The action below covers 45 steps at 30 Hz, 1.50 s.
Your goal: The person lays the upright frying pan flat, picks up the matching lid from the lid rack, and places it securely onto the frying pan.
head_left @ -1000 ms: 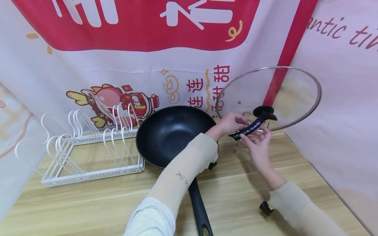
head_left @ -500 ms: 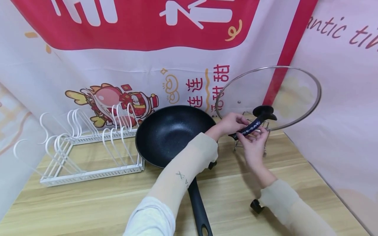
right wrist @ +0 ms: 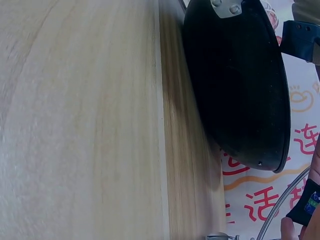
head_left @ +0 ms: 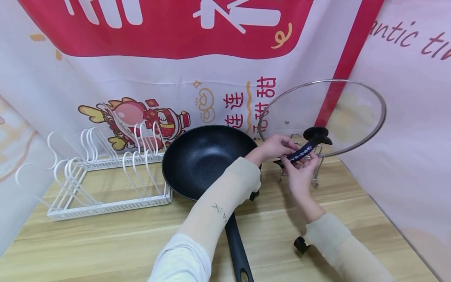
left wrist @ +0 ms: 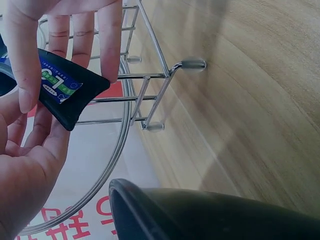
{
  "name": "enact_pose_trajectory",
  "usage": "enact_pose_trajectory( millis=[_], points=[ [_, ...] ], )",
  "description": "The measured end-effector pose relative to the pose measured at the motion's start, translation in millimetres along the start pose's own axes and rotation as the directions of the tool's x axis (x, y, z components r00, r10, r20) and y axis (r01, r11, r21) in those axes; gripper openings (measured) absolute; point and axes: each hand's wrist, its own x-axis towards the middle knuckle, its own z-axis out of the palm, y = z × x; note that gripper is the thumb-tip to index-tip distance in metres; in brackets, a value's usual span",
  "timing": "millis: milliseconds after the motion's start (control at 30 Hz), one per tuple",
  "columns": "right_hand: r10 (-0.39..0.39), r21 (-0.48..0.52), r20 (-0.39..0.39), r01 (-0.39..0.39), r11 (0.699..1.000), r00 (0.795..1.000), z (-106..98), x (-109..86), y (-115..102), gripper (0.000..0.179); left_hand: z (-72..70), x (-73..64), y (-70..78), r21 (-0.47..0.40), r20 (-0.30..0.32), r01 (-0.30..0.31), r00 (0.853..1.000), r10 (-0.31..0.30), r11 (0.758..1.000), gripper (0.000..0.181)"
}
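A round glass lid (head_left: 352, 113) with a metal rim stands tilted at the right, in a small wire rack (head_left: 315, 178). From its knob a curved black handle (head_left: 299, 153) reaches toward the person, bearing a dark blue label with pale lettering. My left hand (head_left: 276, 148) pinches the lower part of this handle from the left. My right hand (head_left: 299, 172) has its thumb and fingers on the same handle from below right. In the left wrist view, the left hand (left wrist: 30, 170) comes up from the lower left, and fingers of the right hand (left wrist: 70, 25) lie across the label.
A black frying pan (head_left: 208, 160) leans up left of the lid, its long handle pointing toward the person under the left forearm. A white dish rack (head_left: 109, 211) stands farther left on the wooden table (head_left: 105, 250). A printed cloth (head_left: 183, 70) hangs behind.
My right hand has shifted slightly left and down along the lid's handle, its forearm swinging left too. The left hand, lid and pan stay nearly where they were.
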Motion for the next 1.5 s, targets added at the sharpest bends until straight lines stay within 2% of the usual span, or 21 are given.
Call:
enact_pose_trajectory(
  millis=[333, 733, 1167, 1500],
  points=[
    [0.042, -0.047, 0.038, -0.041, 0.998, 0.998, -6, 4.1, -10, 0.062, 4.9, 1.4, 3.3, 0.056, -0.009, -0.002, 1.0, 0.003, 0.998, 0.011],
    [0.069, -0.063, 0.045, -0.067, 0.996, 0.997, -6, 5.1, -15, 0.057, 5.5, -2.0, 7.7, 0.068, -0.016, 0.005, 1.0, -0.004, 0.998, 0.012],
    [0.053, 0.003, 0.014, -0.053, 0.999, 0.998, -2, 3.5, -14, 0.057, 4.1, -2.5, 6.9, 0.08, -0.028, 0.026, 0.999, -0.024, 0.996, 0.011],
    [0.07, 0.039, -0.001, -0.07, 0.997, 0.998, 3, 2.9, -15, 0.059, 1.5, -3.9, 7.2, 0.101, -0.038, 0.032, 0.999, -0.029, 0.994, 0.011]
  ],
)
